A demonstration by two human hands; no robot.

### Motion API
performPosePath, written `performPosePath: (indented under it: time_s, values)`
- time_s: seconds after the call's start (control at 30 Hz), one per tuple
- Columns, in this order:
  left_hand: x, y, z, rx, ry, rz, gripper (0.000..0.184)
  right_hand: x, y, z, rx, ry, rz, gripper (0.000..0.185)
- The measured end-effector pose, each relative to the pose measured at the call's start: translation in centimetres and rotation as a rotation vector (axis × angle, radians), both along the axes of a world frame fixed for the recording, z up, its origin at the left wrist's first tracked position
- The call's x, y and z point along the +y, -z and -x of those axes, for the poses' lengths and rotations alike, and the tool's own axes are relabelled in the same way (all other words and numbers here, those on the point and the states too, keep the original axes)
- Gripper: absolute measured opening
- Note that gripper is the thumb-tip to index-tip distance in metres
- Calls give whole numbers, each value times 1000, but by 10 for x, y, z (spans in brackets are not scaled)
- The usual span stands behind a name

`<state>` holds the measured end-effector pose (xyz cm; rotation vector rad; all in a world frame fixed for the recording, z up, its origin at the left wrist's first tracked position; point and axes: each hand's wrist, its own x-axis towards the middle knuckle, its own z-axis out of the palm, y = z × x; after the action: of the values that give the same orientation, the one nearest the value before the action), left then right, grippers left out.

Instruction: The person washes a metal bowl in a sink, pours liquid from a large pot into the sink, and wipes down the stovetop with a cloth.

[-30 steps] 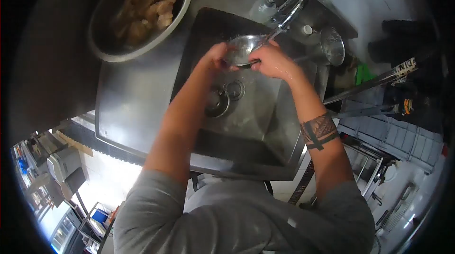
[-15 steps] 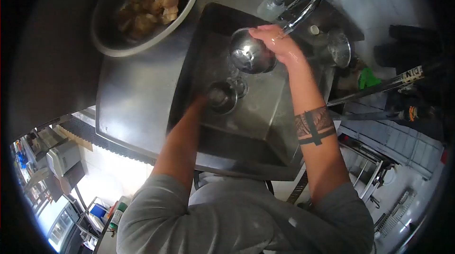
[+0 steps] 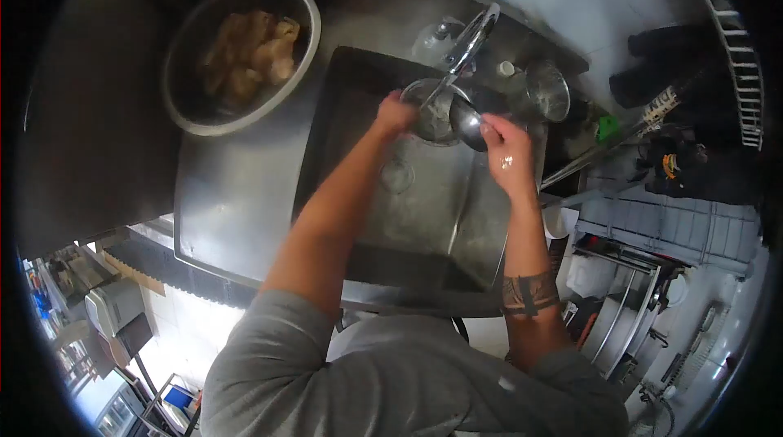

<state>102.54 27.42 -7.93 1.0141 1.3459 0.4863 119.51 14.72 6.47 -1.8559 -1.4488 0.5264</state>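
Note:
My left hand (image 3: 397, 115) is closed on the rim of a round metal bowl (image 3: 434, 129), which sits beneath the faucet (image 3: 475, 33) with water in it. Close beside it, my right hand (image 3: 507, 147) grips a second small metal bowl (image 3: 466, 122), tipped on its side with its shiny outside showing. Its fingers wrap the edge, and the skin looks wet. Both bowls are over the upper part of the sink (image 3: 391, 249). The drain (image 3: 397, 176) shows in the sink floor below them.
To the left, a large metal bowl (image 3: 313, 46) holds chunks of pale brown food (image 3: 253, 54). Behind the sink stand a clear pump bottle (image 3: 432, 41), a white cap (image 3: 506, 68) and a see-through container (image 3: 548, 90). A metal bar (image 3: 587, 152) runs along the right.
My left hand has brought its bowl up from the lower sink to beneath the faucet. My right hand has moved right and down, turning its bowl from face-down to sideways. The view has shifted.

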Motion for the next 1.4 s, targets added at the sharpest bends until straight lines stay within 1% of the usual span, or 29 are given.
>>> performPosePath:
  time_s: [0.07, 0.13, 0.27, 0.33, 0.37, 0.4, 0.47, 0.5, 0.57, 0.6, 0.63, 0.67, 0.7, 0.73, 0.8, 0.83, 0.87, 0.93, 0.97, 1.0, 1.03, 1.07, 1.1, 1.17, 1.2, 1.27, 1.3, 1.37, 1.4]
  values:
    - [-12, 59, 14, -421, -108, 447, 42, -11, -13, -3, -76, -56, -77, 17]
    - [-36, 121, 30, -677, -114, 740, 40, -18, -23, -5, -276, -153, -144, 15]
    - [-75, 102, 26, -614, -318, 718, 36, -17, -48, -2, -138, -197, -118, 14]
    - [-66, 112, 18, -466, -454, 84, 38, -12, -52, 0, -157, -378, -89, 15]
    - [-55, 107, 14, -105, -332, -254, 41, -10, -49, 2, -151, -385, -89, 15]
    - [-44, 80, 11, 266, -198, -579, 44, -7, -45, 4, -167, -415, -94, 16]
    - [-28, 19, 11, 586, 152, -849, 47, 0, -33, 10, -179, -455, -110, 17]
    - [-18, 17, 13, 593, 147, -852, 47, 2, -23, 13, -194, -437, -110, 18]
    - [6, 14, 12, 465, 319, -803, 39, 5, 2, 20, -210, -413, -116, 18]
    - [17, 30, 18, 466, 320, -811, 39, 8, 18, 25, -180, -371, -187, 20]
    - [22, 38, 32, 267, 314, -485, 39, 11, 29, 29, -148, -330, -255, 21]
    - [17, 48, 37, -194, 125, -21, 40, 12, 39, 29, -147, -331, -259, 21]
    - [8, 38, 43, -526, -214, 443, 43, 15, 47, 30, -183, -395, -252, 23]
    - [-3, 28, 52, -525, -218, 440, 43, 18, 54, 31, -221, -460, -245, 25]
    - [-23, 14, 67, -1082, -195, 509, 46, 23, 69, 33, -209, -529, -183, 22]
    - [-35, -24, 62, -1104, -303, 547, 41, 25, 72, 34, -201, -593, -119, 20]
    - [-34, -3, 58, -1106, -304, 552, 41, 28, 75, 35, -202, -592, -114, 20]
    - [-32, 58, 46, -827, -112, 428, 37, 40, 75, 43, -384, -610, -273, 17]
    - [-31, 63, 37, -694, -185, 455, 33, 52, 72, 47, -390, -612, -276, 17]
    - [-27, 61, 32, -698, -185, 452, 33, 65, 68, 52, -118, -360, 6, 19]
    - [-21, 58, 28, -445, -120, 339, 31, 76, 68, 52, 156, -99, 282, 23]
    - [-13, 54, 23, -192, -55, 220, 30, 87, 69, 50, 156, -101, 274, 23]
    - [-4, 44, 15, -189, -56, 213, 30, 95, 77, 47, 129, -67, 234, 23]
    - [13, 22, -1, 118, -145, -37, 36, 104, 71, 52, -4, -57, 273, 22]
    - [22, 23, -2, 122, -152, -43, 36, 107, 60, 57, 0, -65, 266, 22]
    - [33, 22, -13, 134, -116, -87, 39, 112, 41, 66, 49, -278, 226, 20]
    - [36, 23, -15, 135, -56, -127, 41, 116, 48, 68, 48, -285, 198, 20]
    - [36, 18, -21, 118, 89, -260, 44, 131, 67, 61, 912, -182, 293, 15]
    - [32, 10, -22, 101, 191, -334, 45, 130, 54, 61, 1044, -167, 237, 12]
